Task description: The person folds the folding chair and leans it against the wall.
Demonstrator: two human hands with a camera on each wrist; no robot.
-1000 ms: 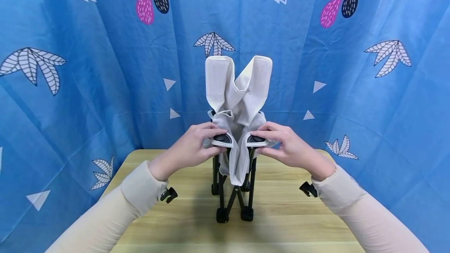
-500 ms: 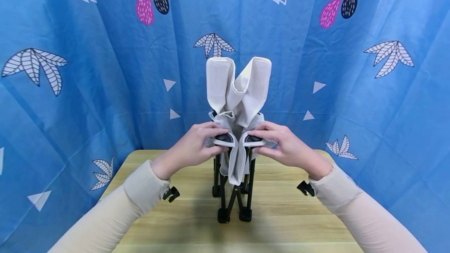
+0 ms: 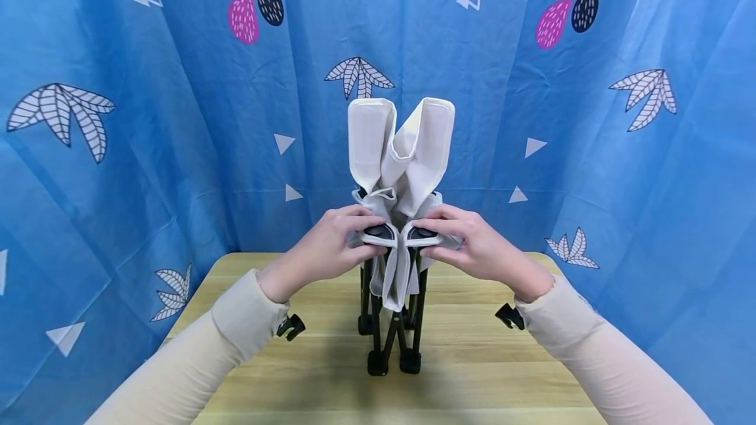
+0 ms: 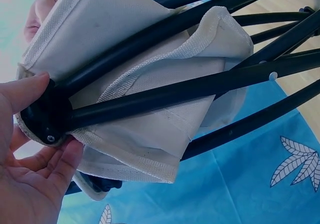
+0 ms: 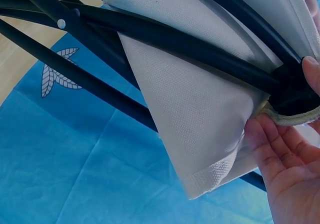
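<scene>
A small folding chair (image 3: 369,143) with off-white fabric and crossed black legs (image 3: 376,330) stands partly folded on the table, its seat creased down the middle. My left hand (image 3: 332,244) grips the near left seat corner (image 3: 380,233), and my right hand (image 3: 472,241) grips the near right one (image 3: 421,235). In the left wrist view the thumb and fingers close round a black corner joint (image 4: 44,109) and the fabric's edge. A matching black joint (image 5: 295,89) lies in the right hand's grasp in the right wrist view. The two corners are almost side by side.
The wooden table (image 3: 502,359) extends around the chair's feet. A patterned blue curtain (image 3: 484,84) hangs behind and along both sides. Black open clips (image 3: 291,326) stick out by the sleeve cuffs.
Both hands have moved slightly inward, bringing the two seat corners closer together. The chair's near feet have drawn together a little as well. Both grips stay the same.
</scene>
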